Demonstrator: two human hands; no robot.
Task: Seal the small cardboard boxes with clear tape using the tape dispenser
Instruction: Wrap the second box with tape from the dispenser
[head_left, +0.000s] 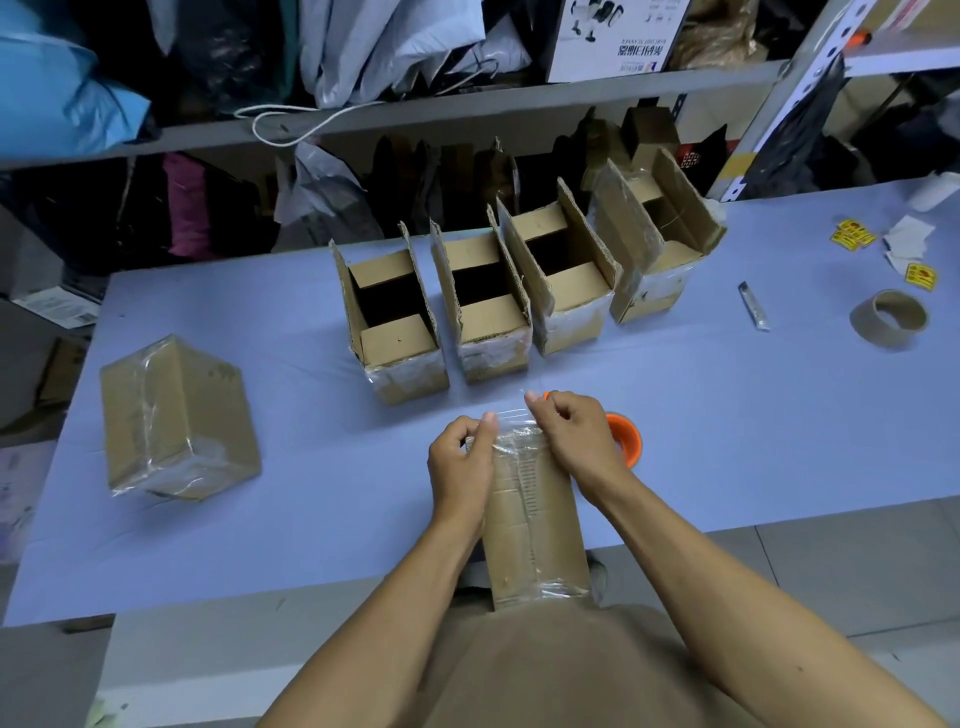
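Note:
A small closed cardboard box lies lengthwise at the table's near edge, a strip of clear tape stretched over its far end. My left hand pinches the tape's left end against the box's far left corner. My right hand pinches the tape's right end at the far right corner. The orange tape dispenser stands on the table just right of my right hand, partly hidden by it. Several open boxes stand in a row behind, the nearest. One taped box lies at the left.
The blue table carries a spent brown tape core, a small knife, yellow stickers and paper scraps at the right. Metal shelving packed with bags and boxes runs along the far edge.

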